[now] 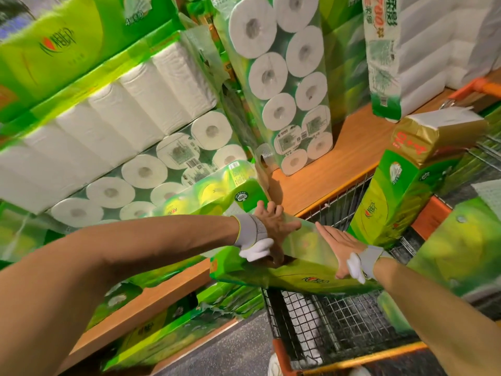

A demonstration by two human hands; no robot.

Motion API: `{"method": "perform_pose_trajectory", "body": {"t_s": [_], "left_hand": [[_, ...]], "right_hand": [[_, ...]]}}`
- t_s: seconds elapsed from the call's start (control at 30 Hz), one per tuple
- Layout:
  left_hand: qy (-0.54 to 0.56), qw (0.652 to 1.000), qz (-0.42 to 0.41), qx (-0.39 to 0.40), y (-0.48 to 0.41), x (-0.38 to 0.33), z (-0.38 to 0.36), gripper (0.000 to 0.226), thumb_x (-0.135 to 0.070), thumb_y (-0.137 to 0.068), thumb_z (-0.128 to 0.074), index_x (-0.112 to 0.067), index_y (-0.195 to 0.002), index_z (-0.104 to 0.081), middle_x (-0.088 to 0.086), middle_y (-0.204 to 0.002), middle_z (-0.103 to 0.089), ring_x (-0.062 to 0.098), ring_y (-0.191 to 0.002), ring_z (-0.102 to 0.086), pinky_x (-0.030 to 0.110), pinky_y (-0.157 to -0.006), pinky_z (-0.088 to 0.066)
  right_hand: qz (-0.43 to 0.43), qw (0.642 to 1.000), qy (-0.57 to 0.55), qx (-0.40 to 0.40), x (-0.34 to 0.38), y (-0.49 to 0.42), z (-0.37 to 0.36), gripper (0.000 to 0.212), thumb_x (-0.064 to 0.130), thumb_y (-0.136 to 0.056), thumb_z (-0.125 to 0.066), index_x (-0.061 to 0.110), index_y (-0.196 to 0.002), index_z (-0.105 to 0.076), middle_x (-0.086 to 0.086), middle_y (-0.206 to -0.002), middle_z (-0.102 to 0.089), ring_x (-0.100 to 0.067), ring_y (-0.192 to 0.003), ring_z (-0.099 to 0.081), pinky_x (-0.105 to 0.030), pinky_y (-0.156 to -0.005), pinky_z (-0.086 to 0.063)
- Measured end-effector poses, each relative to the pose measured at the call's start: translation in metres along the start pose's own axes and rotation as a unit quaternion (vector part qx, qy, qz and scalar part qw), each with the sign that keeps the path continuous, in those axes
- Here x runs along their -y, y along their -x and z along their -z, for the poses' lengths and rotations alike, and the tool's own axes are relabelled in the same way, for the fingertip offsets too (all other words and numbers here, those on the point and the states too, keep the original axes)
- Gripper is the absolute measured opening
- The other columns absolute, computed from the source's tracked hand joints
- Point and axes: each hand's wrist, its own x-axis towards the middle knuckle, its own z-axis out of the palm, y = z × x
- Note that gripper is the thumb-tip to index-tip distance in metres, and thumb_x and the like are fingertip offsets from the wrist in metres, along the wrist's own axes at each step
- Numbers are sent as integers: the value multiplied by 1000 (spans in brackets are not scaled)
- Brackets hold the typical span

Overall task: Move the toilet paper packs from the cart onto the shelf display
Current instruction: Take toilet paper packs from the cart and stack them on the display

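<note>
Pack in hand: we hold one long green toilet paper pack (pixel 306 256) in the air, tilted, with its far end aimed at the shelf.
Where it is: it hangs over the near corner of the cart (pixel 349 354) and is lifted out of it. We cannot tell whether its far end touches the shelf goods yet.
Left hand: our left hand (pixel 273 229) presses the pack's left side with fingers spread and straight. The thumb is hidden.
Right hand: our right hand (pixel 339 248) lies flat on the opposite side, fingers straight and together, not curled round anything.
Why this hold: we judge the pack too broad for one hand, so we squeeze it between two palms and steer it like a plank.
Left in the cart: an upright pack with a gold top (pixel 401 202) and another green pack (pixel 461 256), so the job looks partway done.
Shelf: the wooden shelf board (pixel 344 150) shows bare wood between the stacked packs (pixel 130 126) lying on their sides and a standing pack of rolls (pixel 284 88).
Likely spot: that bare patch, or on top of the low stack.
Risk: the glossy wrap may slip between flat palms.
</note>
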Motion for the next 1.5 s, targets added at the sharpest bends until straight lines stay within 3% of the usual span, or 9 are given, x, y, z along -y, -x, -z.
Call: {"method": "perform_pose_trajectory", "body": {"t_s": [0.2,0.4,0.63,0.77,0.87,1.0,1.27,1.4,1.5], "left_hand": [[16,1000,10,14,40,30,17,79,-56,-63,-71,-38,-127,-28,10,-114,-39,29,-107,-38,48,-93,-32],[39,999,12,-7,77,61,-2,82,-64,-54,-72,-39,-119,-28,10,-115,-40,28,-100,-39,49,-90,-35],[52,998,16,-31,142,132,-10,89,-59,-62,-72,-31,-129,-22,6,-128,-35,24,-109,-36,43,-97,-36],[76,996,35,-25,182,173,-19,97,-65,-56,-61,-22,-133,-22,6,-126,-31,17,-100,-26,38,-93,-34],[101,989,46,-103,211,206,-41,103,-79,-42,-39,-25,-127,-22,5,-127,-32,14,-99,-26,36,-90,-34],[184,963,77,-181,245,246,-68,83,-70,-45,-49,-36,-114,-19,4,-122,-38,23,-103,-40,40,-90,-38],[254,911,139,-294,300,304,-110,89,-66,-46,-55,-23,-122,-35,2,-120,-37,16,-101,-32,35,-89,-32],[261,906,171,-285,313,328,-131,91,-70,-46,-56,-23,-121,-35,3,-123,-36,18,-105,-34,38,-93,-33],[249,916,204,-241,316,344,-148,95,-72,-43,-52,-24,-124,-33,6,-130,-36,23,-112,-37,39,-97,-34]], "right_hand": [[20,999,2,35,21,3,3,149,47,-48,-81,43,-121,49,-7,-159,3,-27,-146,-10,-40,-120,-8],[27,998,48,29,54,3,37,142,46,-53,-81,38,-135,35,-7,-153,-7,-30,-142,-12,-48,-118,-2],[64,993,101,0,118,12,123,135,51,-51,-81,40,-144,18,-10,-138,-28,-30,-125,-28,-43,-109,-21],[97,986,137,-7,161,12,179,128,52,-54,-80,45,-142,12,-12,-142,-25,-34,-130,-25,-47,-109,-21],[121,976,180,-25,194,6,222,123,54,-54,-80,42,-144,4,-11,-134,-32,-30,-120,-31,-42,-101,-27],[153,957,241,-50,243,-12,271,120,59,-52,-78,39,-145,-6,-9,-123,-40,-28,-111,-38,-37,-90,-30],[200,924,316,-80,341,-63,337,116,61,-50,-79,36,-144,-16,-10,-115,-45,-30,-108,-44,-40,-93,-37],[205,912,346,-79,380,-95,346,117,64,-47,-78,39,-143,-17,-12,-112,-47,-32,-104,-46,-45,-90,-42],[200,907,366,-58,405,-119,339,117,62,-47,-81,39,-143,-18,-11,-111,-49,-30,-102,-48,-36,-82,-40]]}}
